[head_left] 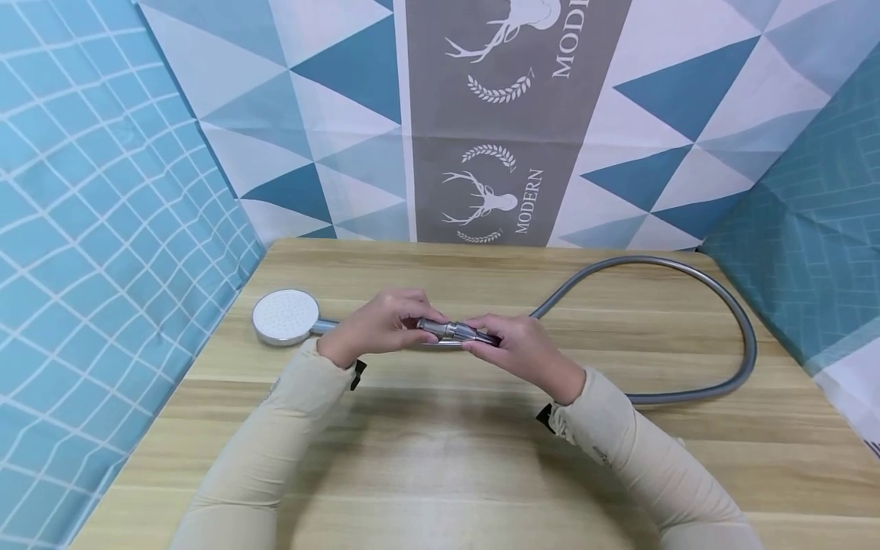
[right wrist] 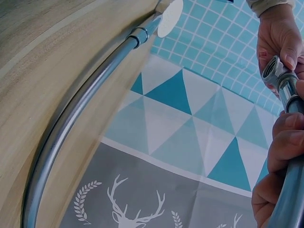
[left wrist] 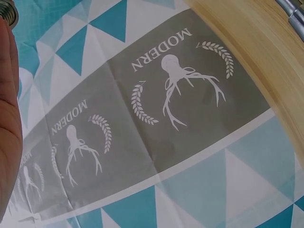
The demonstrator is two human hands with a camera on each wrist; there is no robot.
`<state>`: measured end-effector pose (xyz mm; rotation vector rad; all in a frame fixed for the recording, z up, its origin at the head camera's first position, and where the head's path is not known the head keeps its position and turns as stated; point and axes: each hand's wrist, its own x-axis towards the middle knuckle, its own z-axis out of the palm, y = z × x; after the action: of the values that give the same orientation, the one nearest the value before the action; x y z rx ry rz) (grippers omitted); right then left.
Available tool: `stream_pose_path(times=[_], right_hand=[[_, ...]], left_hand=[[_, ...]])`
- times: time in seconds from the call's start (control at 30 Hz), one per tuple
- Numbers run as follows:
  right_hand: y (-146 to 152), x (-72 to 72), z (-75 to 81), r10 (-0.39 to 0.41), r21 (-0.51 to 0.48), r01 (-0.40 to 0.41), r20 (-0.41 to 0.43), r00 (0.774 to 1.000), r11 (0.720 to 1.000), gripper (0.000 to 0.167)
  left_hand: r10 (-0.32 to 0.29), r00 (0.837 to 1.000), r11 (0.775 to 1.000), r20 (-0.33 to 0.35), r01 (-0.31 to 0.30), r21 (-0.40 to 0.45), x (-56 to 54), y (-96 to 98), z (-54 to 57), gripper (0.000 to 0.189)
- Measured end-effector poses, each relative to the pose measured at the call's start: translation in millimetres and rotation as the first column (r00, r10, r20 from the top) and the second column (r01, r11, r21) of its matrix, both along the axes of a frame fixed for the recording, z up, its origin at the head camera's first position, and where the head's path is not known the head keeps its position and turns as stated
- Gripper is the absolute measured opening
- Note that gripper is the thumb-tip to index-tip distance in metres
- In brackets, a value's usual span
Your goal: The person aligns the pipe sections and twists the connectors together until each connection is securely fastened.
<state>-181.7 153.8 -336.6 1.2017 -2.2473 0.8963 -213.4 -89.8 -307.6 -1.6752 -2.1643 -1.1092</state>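
Observation:
My left hand pinches a short metal threaded fitting between thumb and fingers. Facing it, my right hand grips the end of a grey shower hose by its metal connector. The two metal pieces meet end to end; whether they are screwed together I cannot tell. In the right wrist view a ringed opening shows on the fitting, and fingers curl round the hose. A round white-faced shower head lies left of my left hand, its handle partly hidden by that hand.
The hose loops over the right side of the wooden table and runs behind the hands. Its other end joins the shower head's handle. Patterned cloth stands behind the table, with blue tile-patterned sheets at the sides.

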Motion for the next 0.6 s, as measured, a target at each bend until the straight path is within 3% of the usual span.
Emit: stream_pose_path(times=[0.2, 0.43, 0.6], right_hand=[[-1.1, 0.6, 1.2, -0.01, 0.022, 0.01, 0.008, 1.0, 1.0, 0.025], [-1.7, 0.9, -0.1, -0.027, 0.03, 0.027, 0.004, 1.0, 0.999, 0.044], [-3.4, 0.8, -2.8, -0.024, -0.004, 0.024, -0.005, 1.0, 1.0, 0.033]], left_hand=[[0.0, 1.0, 1.0, 0.001, 0.0, 0.0, -0.4, -0.4, -1.2, 0.022], [0.005, 1.0, 1.0, 0.001, -0.005, 0.0, -0.2, -0.7, -1.8, 0.022], [0.007, 1.0, 1.0, 0.013, -0.007, -0.002, 1.2, -1.5, -1.9, 0.022]])
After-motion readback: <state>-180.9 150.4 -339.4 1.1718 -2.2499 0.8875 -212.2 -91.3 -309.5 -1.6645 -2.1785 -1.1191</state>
